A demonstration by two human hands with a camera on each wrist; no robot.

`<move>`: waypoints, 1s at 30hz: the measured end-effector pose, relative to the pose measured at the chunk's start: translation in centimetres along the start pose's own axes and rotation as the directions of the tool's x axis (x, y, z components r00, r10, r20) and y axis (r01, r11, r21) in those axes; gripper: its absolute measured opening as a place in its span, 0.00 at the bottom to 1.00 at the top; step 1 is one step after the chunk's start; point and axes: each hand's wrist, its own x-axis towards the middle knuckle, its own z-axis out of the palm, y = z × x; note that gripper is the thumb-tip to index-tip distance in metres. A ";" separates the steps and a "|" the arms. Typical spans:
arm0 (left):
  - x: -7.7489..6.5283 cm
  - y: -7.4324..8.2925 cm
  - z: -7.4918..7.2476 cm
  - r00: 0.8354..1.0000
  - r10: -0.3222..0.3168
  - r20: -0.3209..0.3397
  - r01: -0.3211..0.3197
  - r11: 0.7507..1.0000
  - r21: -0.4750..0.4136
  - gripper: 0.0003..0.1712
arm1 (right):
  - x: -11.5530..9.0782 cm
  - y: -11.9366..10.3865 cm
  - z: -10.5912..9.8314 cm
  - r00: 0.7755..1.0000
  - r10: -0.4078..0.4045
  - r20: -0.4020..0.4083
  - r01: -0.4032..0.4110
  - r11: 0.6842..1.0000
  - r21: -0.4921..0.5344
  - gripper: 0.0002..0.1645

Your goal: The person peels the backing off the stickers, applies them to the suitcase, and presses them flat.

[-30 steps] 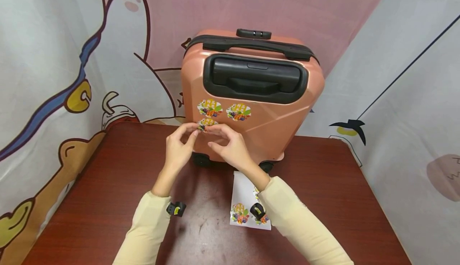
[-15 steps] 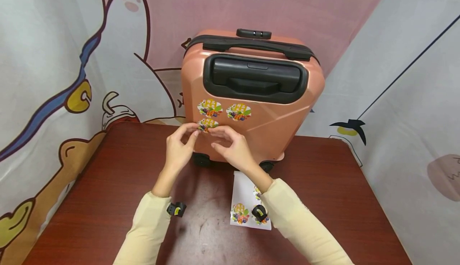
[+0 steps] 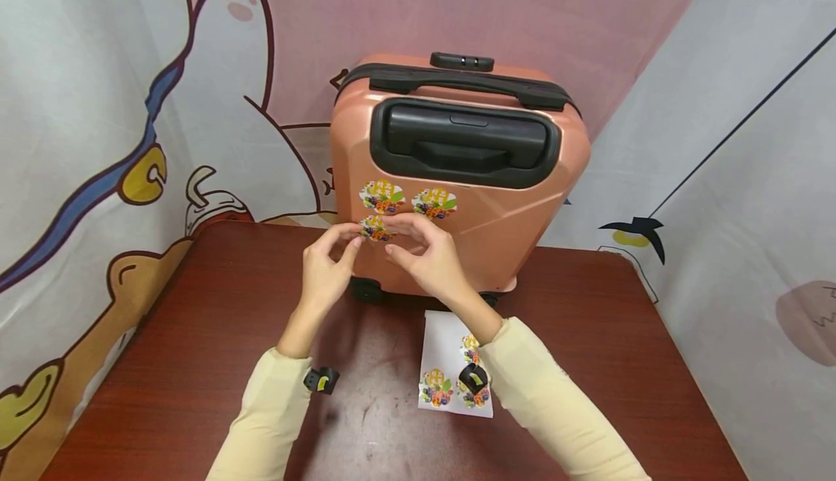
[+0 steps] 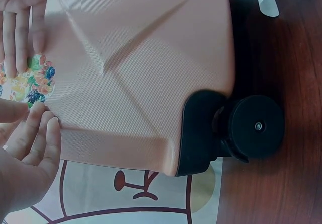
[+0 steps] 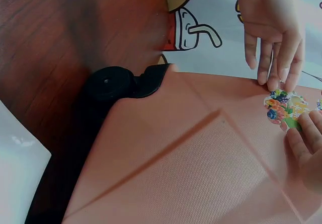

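Note:
A salmon-pink suitcase (image 3: 483, 227) stands upright on the table. On its lower left face is a scalloped sticker (image 3: 375, 229) printed with colourful fruit. My left hand (image 3: 329, 262) is at the sticker's left edge, fingertips touching it and the thumb held a little apart. From the other side, my right hand (image 3: 434, 260) lays its extended fingers on the sticker's upper right part; its thumb stands off below. In the right wrist view, the right fingers (image 5: 304, 136) cover one edge of the sticker (image 5: 282, 108). Two matching stickers, a left one (image 3: 382, 196) and a right one (image 3: 434, 203), sit above it.
A white sticker sheet (image 3: 440, 339) with several fruit stickers lies on the brown table (image 3: 366, 416), partly beneath the right forearm. Black wheels (image 4: 256, 127) support the suitcase. Behind it hangs a cartoon-printed cloth (image 3: 294, 46).
My right hand's fingers have shifted right and then up across the sticker, uncovering more of its lower part. My left hand stays in place at the left edge.

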 end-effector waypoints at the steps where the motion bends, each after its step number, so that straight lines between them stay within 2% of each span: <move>1: 0.0 0.0 0.0 1.000 0.003 0.000 -0.003 1.000 0.003 0.07 | 0.0 -0.1 0.0 1.000 0.001 0.000 -0.001 1.000 0.005 0.21; 8: 0.0 0.0 0.0 1.000 0.012 -0.006 -0.012 1.000 0.004 0.07 | -0.6 0.4 0.1 0.998 0.062 -0.011 -0.062 0.998 0.007 0.19; 12: 0.0 0.0 0.2 1.000 0.007 -0.015 -0.007 1.000 -0.004 0.07 | -1.0 1.0 0.2 0.997 0.070 -0.012 -0.070 0.997 0.017 0.18; 16: -0.1 2.1 -0.1 1.000 -0.002 -0.019 0.002 1.000 0.003 0.07 | -1.0 1.1 0.0 0.998 0.058 -0.017 -0.057 0.998 0.020 0.18; 19: -0.2 3.9 -0.4 1.000 -0.008 -0.013 0.008 1.000 0.004 0.07 | -0.7 -0.3 -0.3 0.999 0.047 -0.022 -0.047 0.999 0.000 0.17; 24: -0.3 4.2 -0.5 1.000 -0.006 -0.011 0.006 1.000 -0.007 0.07 | -0.3 -3.5 -0.7 0.999 0.038 -0.033 -0.039 0.999 -0.023 0.17; 27: -0.3 4.2 -0.5 1.000 -0.003 -0.008 0.003 1.000 -0.007 0.07 | -0.5 -3.4 -0.7 0.997 0.067 -0.034 -0.068 0.998 -0.006 0.16; 30: -0.3 4.1 -0.5 1.000 -0.004 -0.001 0.004 1.000 -0.007 0.07 | -0.8 -2.4 -0.7 0.995 0.099 -0.029 -0.098 0.995 0.028 0.16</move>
